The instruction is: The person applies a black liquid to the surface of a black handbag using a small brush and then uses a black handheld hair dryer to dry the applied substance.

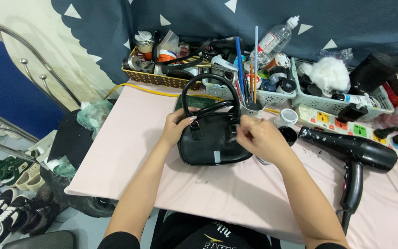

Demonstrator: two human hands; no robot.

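Black handbag [210, 143] gripped by left fingers [180, 121], right fingers [247, 131] pinching brush

A pale pink table [130, 152] fills the centre and right of the frame. On it sit a black handbag [213, 143] at centre, a black hair dryer [355, 154] at right, a white power strip [346, 124] and cluttered baskets [162, 79] along the upper edge.
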